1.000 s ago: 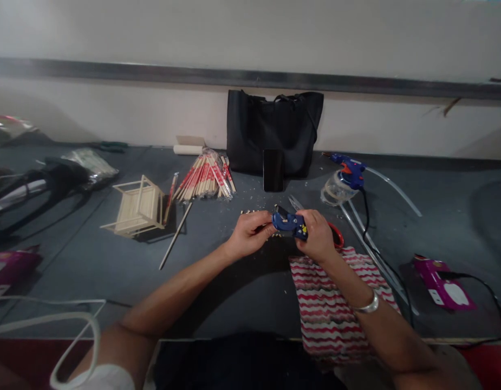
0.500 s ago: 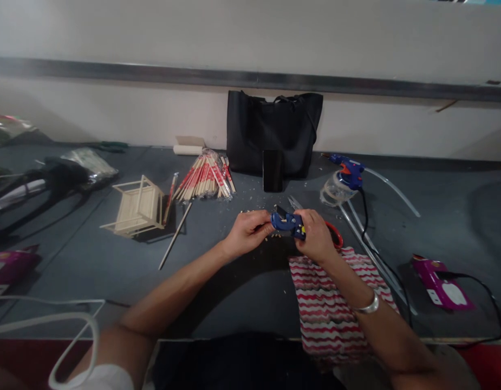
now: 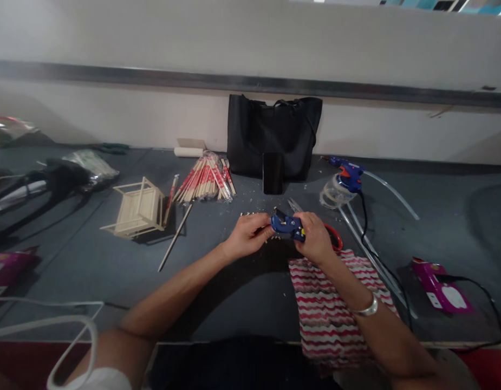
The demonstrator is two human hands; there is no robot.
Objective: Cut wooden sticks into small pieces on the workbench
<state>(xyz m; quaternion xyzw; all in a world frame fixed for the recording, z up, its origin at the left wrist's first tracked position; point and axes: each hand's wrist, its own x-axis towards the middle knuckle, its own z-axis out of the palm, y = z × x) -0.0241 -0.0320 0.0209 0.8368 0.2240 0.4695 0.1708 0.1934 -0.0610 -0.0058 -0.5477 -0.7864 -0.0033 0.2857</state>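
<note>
- Cutting seemed to be the job being done, judging by the tool and the tiny pale bits [image 3: 276,237] that were scattered on the grey table [image 3: 229,309] around the hands.
- The blue hand cutter [image 3: 290,226] was held up over the table, near the middle, with its head pointed toward the left hand [image 3: 247,236].
- Its handle was gripped by the right hand [image 3: 316,236], with the fingers curled closely around it.
- The left finger and thumb were brought near each other at the cutter's head. Whether they were closed on a thin stick, or on the cutter, could not be told.
- Something small and pale could be seen by the blade, but it was too tiny to be named.
- A steady left hand and a firm right squeeze seemed to be called for next, with fingertips kept away from the blade.
- Red-handled scissors [image 3: 338,236] were partly hidden by the right hand, just beside the striped cloth [image 3: 331,319].
- Paper-wrapped chopsticks [image 3: 203,181] were piled farther back, and a little stick frame [image 3: 140,208] was set to their left.
</note>
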